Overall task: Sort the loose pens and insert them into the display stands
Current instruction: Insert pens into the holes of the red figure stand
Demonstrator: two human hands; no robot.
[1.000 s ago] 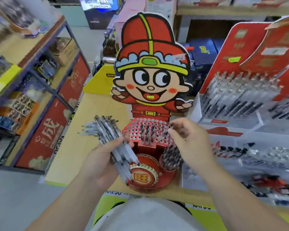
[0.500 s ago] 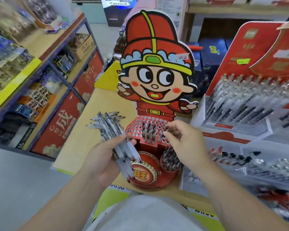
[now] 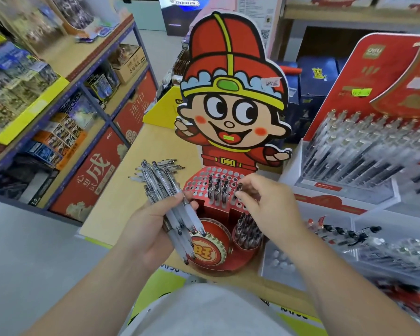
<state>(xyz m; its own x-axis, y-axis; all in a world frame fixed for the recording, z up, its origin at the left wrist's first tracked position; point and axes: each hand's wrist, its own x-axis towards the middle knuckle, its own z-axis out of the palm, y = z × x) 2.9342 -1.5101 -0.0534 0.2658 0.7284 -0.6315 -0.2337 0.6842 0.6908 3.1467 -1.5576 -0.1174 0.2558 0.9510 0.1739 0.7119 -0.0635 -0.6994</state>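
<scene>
right hand (image 3: 268, 209) | pen (image 3: 239, 189) tipped upright | lowered into stand (image 3: 195, 187) hole

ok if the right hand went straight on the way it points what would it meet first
Likely the cluster of pens standing in the red stand, just left of the pen that the right hand pinches; depth unclear.

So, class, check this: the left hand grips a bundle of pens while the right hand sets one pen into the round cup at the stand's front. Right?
Not quite. The head view shows the right hand pinching the pen at the stand's holed panel, above the round cup, not in it. The left hand does grip the bundle of pens.
</scene>
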